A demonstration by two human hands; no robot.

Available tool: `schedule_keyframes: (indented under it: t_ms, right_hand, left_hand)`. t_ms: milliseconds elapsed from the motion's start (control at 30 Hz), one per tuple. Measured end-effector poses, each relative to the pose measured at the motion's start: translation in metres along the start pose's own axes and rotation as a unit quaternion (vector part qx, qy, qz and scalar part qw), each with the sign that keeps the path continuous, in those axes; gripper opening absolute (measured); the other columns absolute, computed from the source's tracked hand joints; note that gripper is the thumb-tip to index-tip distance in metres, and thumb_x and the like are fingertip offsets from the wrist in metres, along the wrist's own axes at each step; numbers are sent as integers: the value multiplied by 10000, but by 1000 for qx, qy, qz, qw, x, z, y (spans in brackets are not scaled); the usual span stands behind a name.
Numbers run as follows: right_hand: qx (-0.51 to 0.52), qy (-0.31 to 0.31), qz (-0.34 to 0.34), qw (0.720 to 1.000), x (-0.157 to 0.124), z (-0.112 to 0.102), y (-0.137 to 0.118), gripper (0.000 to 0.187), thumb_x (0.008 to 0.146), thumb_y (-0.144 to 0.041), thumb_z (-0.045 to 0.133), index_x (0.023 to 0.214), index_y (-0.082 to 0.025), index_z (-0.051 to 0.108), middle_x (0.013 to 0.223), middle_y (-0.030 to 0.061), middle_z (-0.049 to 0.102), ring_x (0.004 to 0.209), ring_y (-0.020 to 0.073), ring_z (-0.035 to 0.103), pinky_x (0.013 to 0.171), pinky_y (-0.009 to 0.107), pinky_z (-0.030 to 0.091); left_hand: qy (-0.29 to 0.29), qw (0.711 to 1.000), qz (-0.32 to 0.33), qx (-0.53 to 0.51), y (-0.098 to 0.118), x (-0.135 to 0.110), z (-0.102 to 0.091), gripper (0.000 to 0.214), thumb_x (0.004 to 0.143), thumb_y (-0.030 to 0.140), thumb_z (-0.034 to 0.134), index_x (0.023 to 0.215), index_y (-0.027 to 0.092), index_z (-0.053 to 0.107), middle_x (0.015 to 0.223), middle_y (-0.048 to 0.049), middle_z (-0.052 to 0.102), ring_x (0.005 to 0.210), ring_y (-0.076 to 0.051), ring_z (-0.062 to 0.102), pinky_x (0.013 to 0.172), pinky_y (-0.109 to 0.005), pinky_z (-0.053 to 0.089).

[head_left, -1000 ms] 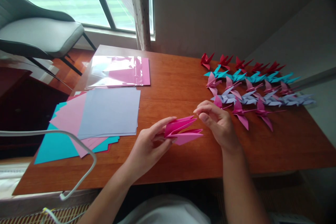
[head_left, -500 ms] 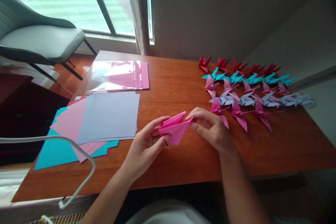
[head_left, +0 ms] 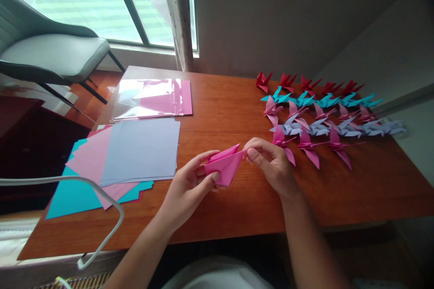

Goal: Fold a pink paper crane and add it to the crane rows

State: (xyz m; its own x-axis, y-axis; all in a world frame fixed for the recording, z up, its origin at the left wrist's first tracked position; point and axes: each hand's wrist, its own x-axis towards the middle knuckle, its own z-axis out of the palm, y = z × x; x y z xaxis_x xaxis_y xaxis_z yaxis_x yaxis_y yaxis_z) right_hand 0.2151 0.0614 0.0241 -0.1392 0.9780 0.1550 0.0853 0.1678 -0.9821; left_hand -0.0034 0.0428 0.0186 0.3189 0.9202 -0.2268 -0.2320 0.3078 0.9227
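A bright pink folded paper (head_left: 226, 166) is held above the table between my two hands. My left hand (head_left: 191, 180) grips its left end, the thumb on the near face and the fingers behind. At its right tip, my right hand (head_left: 267, 160) pinches a narrow point of the paper between thumb and fingers. Just right of that hand stand several bright pink paper cranes (head_left: 308, 145). Behind them are rows of lavender cranes (head_left: 318, 128), light pink cranes (head_left: 294, 112), turquoise cranes (head_left: 303, 100) and red cranes (head_left: 308, 84).
Lavender paper sheets (head_left: 142, 151) lie on the table (head_left: 224, 113) at left, over light pink and turquoise sheets (head_left: 74, 196). A clear plastic packet (head_left: 149, 97) of pink paper sits behind them. A white bent tube (head_left: 115, 207) crosses the front left. A chair (head_left: 57, 52) stands near the window.
My right hand's fingers have closed further round the right tip of the pink paper, and that tip now looks narrower. The left hand keeps its hold.
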Motion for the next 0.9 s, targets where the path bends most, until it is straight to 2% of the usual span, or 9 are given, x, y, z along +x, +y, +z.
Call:
schedule_keyframes:
  t_ms: [100,200,367,567,733,900]
  right_hand:
    - [-21,-4,13,1000,1,2,2,193,965,-350,632,847,-208,692,817,4,630,792,156,590,713,285,447]
    - [-60,-38,29,997,0,7,4,152,938,-362,672,917,-214,698,871,13,659,816,164,609,718,290,464]
    - [-95,-115,-4,989,0,18,4,140,913,-311,705,1009,-210,695,883,13,667,793,154,607,725,291,484]
    - [-81,-42,-46,995,0,20,2,75,901,-259,715,875,-207,667,797,-7,639,716,133,553,669,275,449]
    - [-75,-65,-80,992,0,20,2,94,900,-274,719,852,-204,678,781,2,645,710,144,565,673,288,454]
    - [-108,-78,-78,988,-1,23,4,146,877,-330,751,875,-193,701,780,8,655,693,142,562,651,281,447]
  left_hand:
    - [48,999,7,-16,0,2,0,482,845,310,782,1291,210,629,1009,-52,742,782,-149,696,637,-198,582]
    - [86,995,11,-44,-1,3,-2,455,834,319,789,1250,198,648,1016,-52,729,835,-150,682,671,-195,574]
    - [89,994,10,-56,-2,3,-4,357,846,296,780,1166,184,670,1031,-52,711,881,-144,655,770,-220,567]
    - [84,991,-1,-101,1,3,-4,365,841,302,790,1171,189,680,931,-27,697,798,-113,631,684,-183,547]
    - [82,990,-13,-111,-1,4,-4,368,857,310,773,1179,170,664,909,-33,713,800,-120,650,702,-199,560]
    - [98,994,33,-44,-4,4,-1,394,849,292,776,1193,187,614,992,-37,746,867,-149,697,789,-239,577]
